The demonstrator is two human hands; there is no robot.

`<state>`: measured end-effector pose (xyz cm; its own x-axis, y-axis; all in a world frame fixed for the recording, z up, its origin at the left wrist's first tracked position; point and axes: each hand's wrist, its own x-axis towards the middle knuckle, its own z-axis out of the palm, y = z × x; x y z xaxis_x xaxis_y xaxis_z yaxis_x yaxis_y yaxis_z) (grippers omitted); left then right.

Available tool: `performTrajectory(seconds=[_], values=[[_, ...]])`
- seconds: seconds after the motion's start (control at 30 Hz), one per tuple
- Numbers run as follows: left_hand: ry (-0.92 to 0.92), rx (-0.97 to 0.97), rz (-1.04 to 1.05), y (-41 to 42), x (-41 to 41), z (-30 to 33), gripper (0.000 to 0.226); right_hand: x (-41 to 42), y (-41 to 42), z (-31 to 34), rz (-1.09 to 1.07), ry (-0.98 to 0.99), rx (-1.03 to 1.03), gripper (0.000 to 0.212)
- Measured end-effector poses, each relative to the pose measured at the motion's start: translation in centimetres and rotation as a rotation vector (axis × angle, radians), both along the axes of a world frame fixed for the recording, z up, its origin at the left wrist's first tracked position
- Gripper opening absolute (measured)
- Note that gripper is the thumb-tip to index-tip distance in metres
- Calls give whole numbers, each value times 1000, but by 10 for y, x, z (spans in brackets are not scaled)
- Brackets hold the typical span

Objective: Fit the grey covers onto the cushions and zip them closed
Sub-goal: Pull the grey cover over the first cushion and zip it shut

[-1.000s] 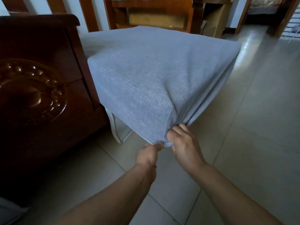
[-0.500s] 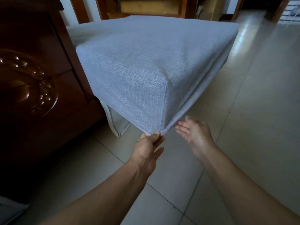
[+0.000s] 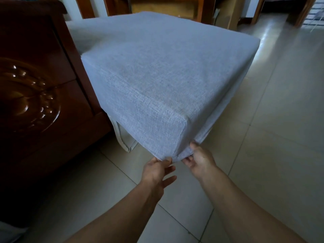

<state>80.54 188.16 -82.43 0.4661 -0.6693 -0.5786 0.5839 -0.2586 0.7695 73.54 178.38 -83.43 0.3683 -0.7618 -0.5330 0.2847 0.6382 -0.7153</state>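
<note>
Half a second ago the right hand (image 3: 199,160) hung open just off the cushion's (image 3: 157,76) near bottom corner; now it pinches the grey cover (image 3: 177,137) there again, beside the left hand (image 3: 156,170).

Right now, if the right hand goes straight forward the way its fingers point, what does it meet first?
The right hand points up and away at the near bottom corner of the grey cushion cover. Its fingers already touch that fabric, so it probably meets the covered cushion at once.
</note>
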Motion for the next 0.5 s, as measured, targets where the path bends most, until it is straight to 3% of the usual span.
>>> performTrajectory(seconds=[0.37,0.5], values=[[376,-319,309,-9,3,23,13,3,-7,14,-91,-230,-9,26],[438,-322,390,-11,11,29,13,5,-5,17,-164,-266,52,20]])
